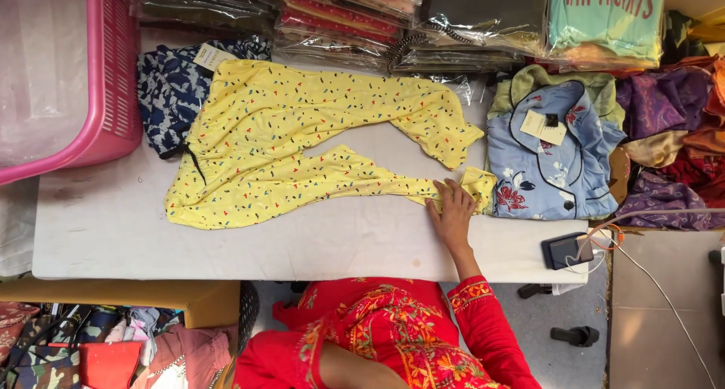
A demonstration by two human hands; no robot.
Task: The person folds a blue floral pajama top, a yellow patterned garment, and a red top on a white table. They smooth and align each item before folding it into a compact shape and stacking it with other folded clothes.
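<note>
White counter (226, 245) spans the view; pink basket (113, 72) far left, bagged clothes stacked along the back; yellow trousers (264, 132) flat mid-counter, long axis left-right, waist left, legs pointing right; blue shirt (551, 155) just right of the cuffs; right hand (453, 208) fingers spread, pressed flat on the near cuff; left hand out of view.

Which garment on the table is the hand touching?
The right hand presses the yellow speckled pants, spread flat mid-table, not the blue floral shirt or navy patterned garment.
</note>
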